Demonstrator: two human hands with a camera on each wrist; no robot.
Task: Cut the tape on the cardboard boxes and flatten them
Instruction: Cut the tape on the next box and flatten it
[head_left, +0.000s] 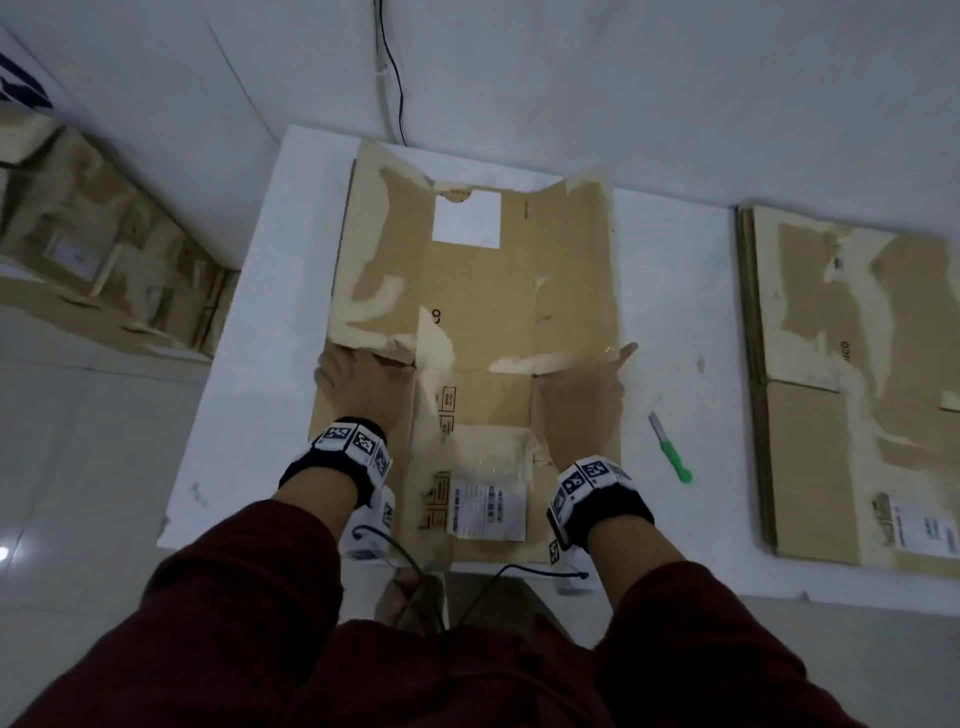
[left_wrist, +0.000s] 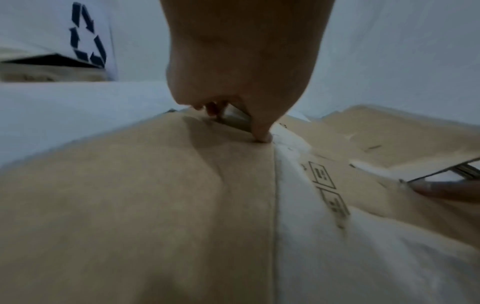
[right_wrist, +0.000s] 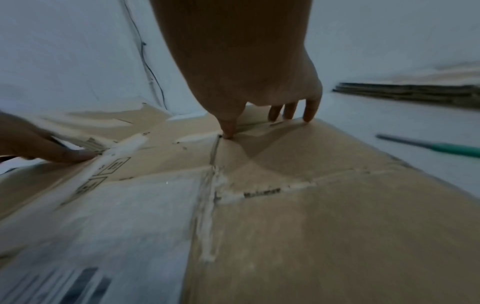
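A flattened cardboard box (head_left: 483, 291) with torn tape strips and a shipping label (head_left: 488, 506) lies on the white table (head_left: 675, 312). My left hand (head_left: 358, 379) rests on its left side at the cross crease. Its thumb presses the near panel and its fingers reach under the far left flap's edge, as the left wrist view shows for the left hand (left_wrist: 233, 72) on the box (left_wrist: 130, 205). My right hand (head_left: 582, 405) lies spread on the right side, and the right wrist view has this hand (right_wrist: 246, 72) touching the crease of the box (right_wrist: 311, 226) with thumb and fingertips.
A green-handled knife (head_left: 670, 448) lies on the table right of the box, also the knife (right_wrist: 441, 149) in the right wrist view. A stack of flattened boxes (head_left: 831, 415) fills the table's right end. More cardboard boxes (head_left: 104, 249) sit on the floor at left. A cable (head_left: 395, 78) runs down the wall behind.
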